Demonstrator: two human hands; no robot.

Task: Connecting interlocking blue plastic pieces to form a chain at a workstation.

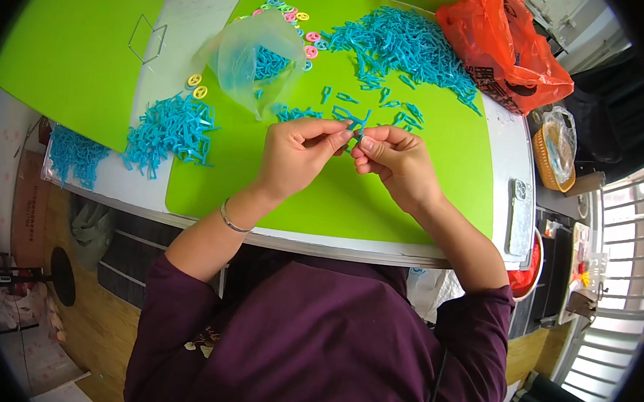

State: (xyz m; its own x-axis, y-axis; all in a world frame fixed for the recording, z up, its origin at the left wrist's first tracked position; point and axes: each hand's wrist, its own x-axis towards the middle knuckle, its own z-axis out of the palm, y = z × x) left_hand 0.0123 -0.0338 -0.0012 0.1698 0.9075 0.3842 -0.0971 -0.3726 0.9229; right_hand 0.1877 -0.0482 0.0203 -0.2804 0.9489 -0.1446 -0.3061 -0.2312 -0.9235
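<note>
I see my left hand (295, 151) and right hand (395, 157) pinching one small blue plastic piece (356, 126) between fingertips above the green mat (410, 199), close for fine fitting, with loose blue pieces (405, 44) heaped at 12 o'clock.

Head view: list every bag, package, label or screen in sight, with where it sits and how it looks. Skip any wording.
Clear plastic bag: far middle of the green mat, crumpled, blue pieces inside.
Orange plastic bag: far right table corner, crumpled, dark print on it.
Phone: right table edge, lying flat, pale rectangle; whether its screen faces up cannot be told.
Basket: right of the table, orange, round, wrapped in clear plastic.
</note>
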